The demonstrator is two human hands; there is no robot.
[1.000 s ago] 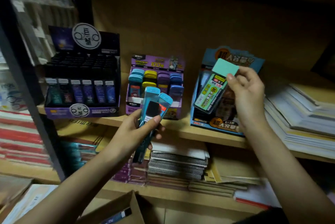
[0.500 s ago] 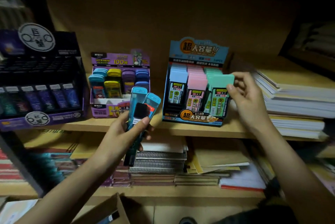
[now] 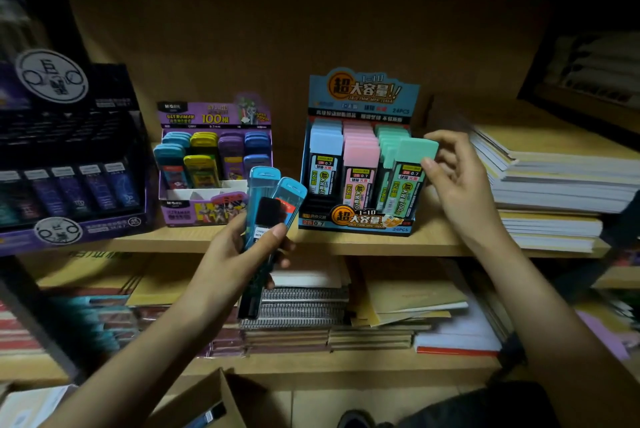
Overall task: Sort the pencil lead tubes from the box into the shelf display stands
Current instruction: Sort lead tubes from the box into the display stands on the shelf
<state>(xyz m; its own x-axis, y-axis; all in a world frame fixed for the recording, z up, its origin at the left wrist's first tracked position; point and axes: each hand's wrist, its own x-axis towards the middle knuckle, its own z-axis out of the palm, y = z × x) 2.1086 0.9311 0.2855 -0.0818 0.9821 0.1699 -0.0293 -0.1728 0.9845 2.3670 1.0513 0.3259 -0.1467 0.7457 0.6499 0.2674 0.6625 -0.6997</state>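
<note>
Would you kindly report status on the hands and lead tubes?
Left hand grips two blue tubes. Right hand pinches green tube at blue stand. Nothing blocking.

- The blue display stand (image 3: 363,92) sits on the wooden shelf (image 3: 346,244) and holds rows of light blue, pink and green tubes.
- The right hand (image 3: 457,182) pinches the cap of a green lead tube (image 3: 412,168), which stands upright at the blue display stand's front right corner.
- Just left of that stand and in front of it, the left hand (image 3: 239,254) grips two blue lead tubes (image 3: 273,195), caps up and fanned apart.
- A purple display stand (image 3: 211,116) is just left of the blue one, and a dark display stand (image 3: 69,150) is farther left.
- Stacked notebooks (image 3: 554,185) lie to its right.
- Spiral notebooks (image 3: 304,303) lie below it, with a cardboard box (image 3: 204,393) lower still.
</note>
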